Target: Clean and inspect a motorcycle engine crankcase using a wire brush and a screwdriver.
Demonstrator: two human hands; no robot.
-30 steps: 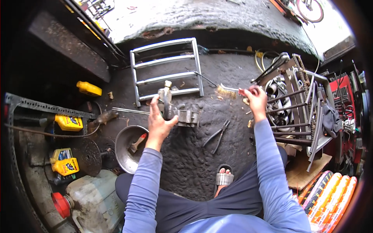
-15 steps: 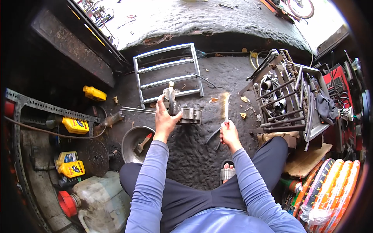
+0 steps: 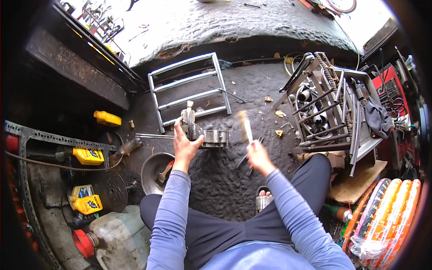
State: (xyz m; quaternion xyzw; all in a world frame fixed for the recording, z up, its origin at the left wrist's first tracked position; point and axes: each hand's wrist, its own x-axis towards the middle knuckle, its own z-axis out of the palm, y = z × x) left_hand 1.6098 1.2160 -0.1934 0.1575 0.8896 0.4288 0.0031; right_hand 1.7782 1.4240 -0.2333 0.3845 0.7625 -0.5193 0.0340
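Note:
My left hand grips a grimy grey metal machine part from its left side. The part has a curved dark upright piece and a brass-coloured tip at the top. To its right, my right hand is closed round a narrow brush with tan bristles along one side; motion blurs it. The brush is apart from the metal part. Left of my left forearm, a metal bowl holds a paintbrush with a reddish handle, partly hidden by the bowl's rim and my arm.
A silver ladder-like metal frame lies just beyond the part. At right stands a rack of metal rods, with packaged tyres nearer me. Yellow bottles and a large plastic jug line the left side.
My right hand has moved left and slightly down with the brush, whose bristle end now leans toward the metal part. My left hand keeps its grip; the whole view has shifted a little.

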